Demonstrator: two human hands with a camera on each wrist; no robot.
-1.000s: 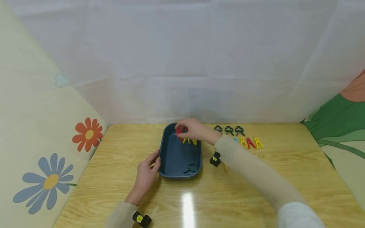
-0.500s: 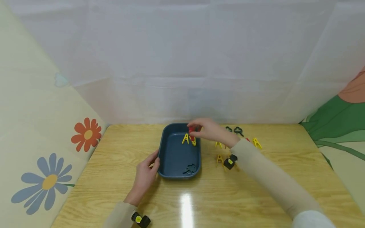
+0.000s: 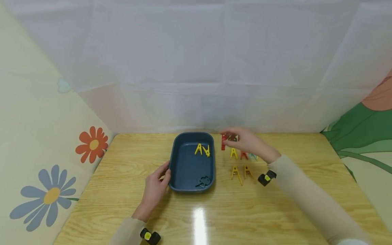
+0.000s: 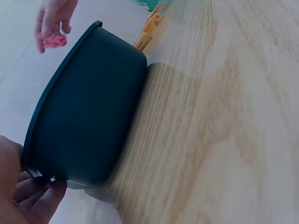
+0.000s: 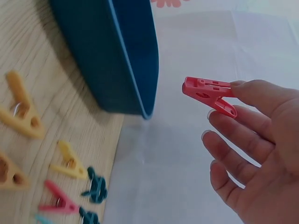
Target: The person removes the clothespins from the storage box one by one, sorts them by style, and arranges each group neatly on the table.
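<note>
My right hand (image 3: 246, 142) pinches a red clothespin (image 3: 223, 142) between thumb and fingertips, above the table just right of the dark blue tray (image 3: 188, 166). In the right wrist view that red clothespin (image 5: 205, 89) points toward the tray, its handle ends at the thumb and index finger. My left hand (image 3: 155, 188) grips the tray's left wall, as the left wrist view also shows with fingers (image 4: 49, 198) against its side. Inside the tray lie two yellow clothespins (image 3: 199, 149) near the back right and a dark green clover-shaped clip (image 3: 204, 181) at the front right.
Right of the tray, a yellow clothespin (image 3: 233, 153), a red one (image 3: 244, 155) and a light blue one (image 3: 252, 156) lie in a row. Two orange-yellow clothespins (image 3: 235, 172) lie nearer. Dark green clips (image 5: 96, 185) are partly hidden behind the right hand. A white sheet (image 3: 171, 112) hangs behind.
My right hand has carried the red clothespin rightward, from above the tray's back to beyond its right rim. The left hand stays on the tray.
</note>
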